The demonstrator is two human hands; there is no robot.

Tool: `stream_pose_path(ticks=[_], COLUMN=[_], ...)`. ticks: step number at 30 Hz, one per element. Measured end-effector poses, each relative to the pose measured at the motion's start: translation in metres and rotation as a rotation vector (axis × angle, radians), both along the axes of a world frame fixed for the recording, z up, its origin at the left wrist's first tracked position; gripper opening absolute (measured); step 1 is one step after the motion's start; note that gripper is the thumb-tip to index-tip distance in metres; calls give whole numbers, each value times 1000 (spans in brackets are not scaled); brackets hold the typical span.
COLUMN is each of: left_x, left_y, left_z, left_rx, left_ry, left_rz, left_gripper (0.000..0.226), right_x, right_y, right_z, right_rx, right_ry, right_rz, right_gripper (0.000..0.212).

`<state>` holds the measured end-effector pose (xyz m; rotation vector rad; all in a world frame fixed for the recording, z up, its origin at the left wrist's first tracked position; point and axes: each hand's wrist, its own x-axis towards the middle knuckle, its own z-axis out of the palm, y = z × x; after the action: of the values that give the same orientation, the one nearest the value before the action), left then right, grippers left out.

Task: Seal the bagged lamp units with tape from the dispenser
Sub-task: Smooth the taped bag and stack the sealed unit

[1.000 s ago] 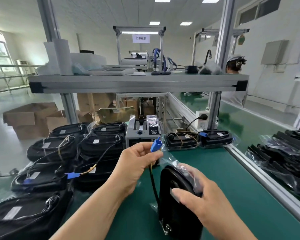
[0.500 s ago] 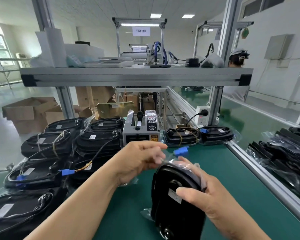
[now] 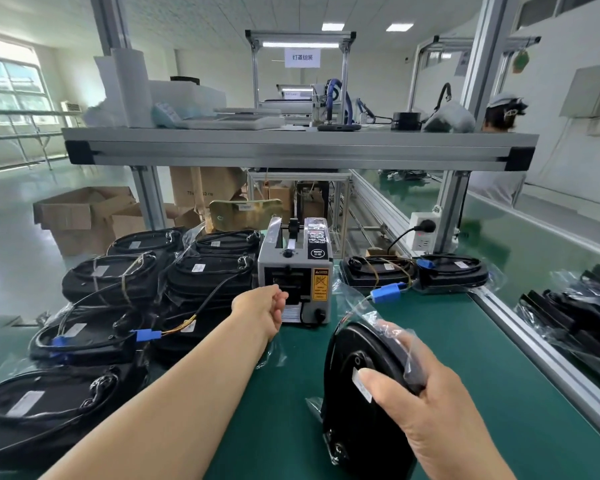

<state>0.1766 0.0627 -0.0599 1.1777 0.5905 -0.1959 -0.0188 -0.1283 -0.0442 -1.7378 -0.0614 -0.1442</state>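
You are fetching tape: your left hand (image 3: 262, 308) curls at the tape dispenser (image 3: 295, 271) slot, pinching tape or not I cannot tell, while your right hand (image 3: 426, 403) grips 1 bagged lamp unit (image 3: 357, 386) upright on the green bench (image 3: 482, 348), blue connector (image 3: 385, 292) in its loose bag mouth, which next likely needs folding and taping.

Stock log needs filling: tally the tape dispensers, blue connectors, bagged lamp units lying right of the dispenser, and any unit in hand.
Tape dispenser: 1
Blue connectors: 4
Bagged lamp units lying right of the dispenser: 2
Bagged lamp unit in the right hand: 1
Total: 8
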Motion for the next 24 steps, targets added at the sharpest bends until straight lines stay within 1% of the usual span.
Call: stream_pose_path(ticks=[5, 10, 13, 14, 16, 17, 18, 20, 22, 24], left_x=[12, 20, 27, 27, 21, 13, 4, -22, -61, -109], left_y=[-7, -15, -21, -23, -25, -26, -25, -22, -16, -10], left_z=[-1, 1, 2, 3, 6, 9, 12, 21, 34, 47], left_rx=[-21, -74, -93, -99, -127, -121, -87, -9, 7, 37], left_ry=[15, 11, -4, -10, -34, -68, -114, -245, -413, -593], left_rz=[15, 61, 137, 170, 244, 268, 279, 223, 69, -132], left_gripper=[23, 14, 23, 21, 9, 8, 12, 18, 20, 26], right_x=[-3, -1, 0, 0, 0, 0, 0, -2, -5, -8], right_y=[3, 0, -1, -2, -2, -2, -2, 0, 3, 8], right_z=[2, -2, -2, -2, -2, -2, -2, -2, -3, -4], right_rx=[-39, -27, -21, -18, -12, -4, 10, 47, 72, 62], right_ry=[5, 6, 10, 9, 5, 1, -4, -18, -50, -108], right_rz=[-4, -8, 1, 6, 7, 7, 9, 9, -26, -86], right_gripper=[60, 58, 59, 58, 59, 60, 60, 60, 54, 46])
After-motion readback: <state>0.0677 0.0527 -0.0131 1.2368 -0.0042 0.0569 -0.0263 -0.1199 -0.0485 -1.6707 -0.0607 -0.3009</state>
